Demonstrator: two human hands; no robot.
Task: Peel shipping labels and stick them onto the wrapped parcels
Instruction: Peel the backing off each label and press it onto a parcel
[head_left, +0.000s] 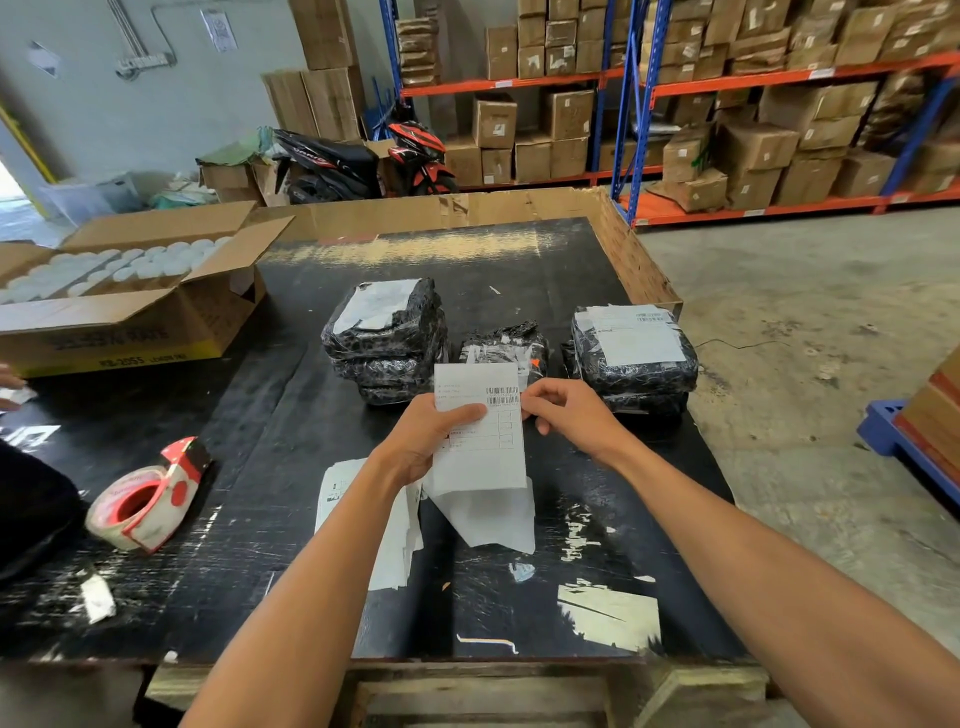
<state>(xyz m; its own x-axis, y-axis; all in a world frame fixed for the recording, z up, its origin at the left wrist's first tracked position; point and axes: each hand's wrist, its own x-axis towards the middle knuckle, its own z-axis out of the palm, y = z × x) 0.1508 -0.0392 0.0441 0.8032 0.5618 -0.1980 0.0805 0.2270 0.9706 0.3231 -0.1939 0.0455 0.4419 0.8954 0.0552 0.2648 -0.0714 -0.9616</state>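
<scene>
My left hand (426, 434) grips a white shipping label (480, 452) upright above the black table, thumb across its printed face. My right hand (566, 415) pinches the label's right edge near the barcode. Behind the label sit black wrapped parcels: a stack on the left (387, 338) with a label on top, a small one in the middle (506, 340), and a stack on the right (634, 348) that also bears a label. A pile of loose labels (395, 540) and a backing sheet (493, 519) lie on the table under my hands.
A red and white tape dispenser (148, 504) lies at the left. An open carton (124, 296) of white lids stands at the back left. Another person's hand (10, 387) shows at the left edge. Shelving with boxes (727, 104) fills the background.
</scene>
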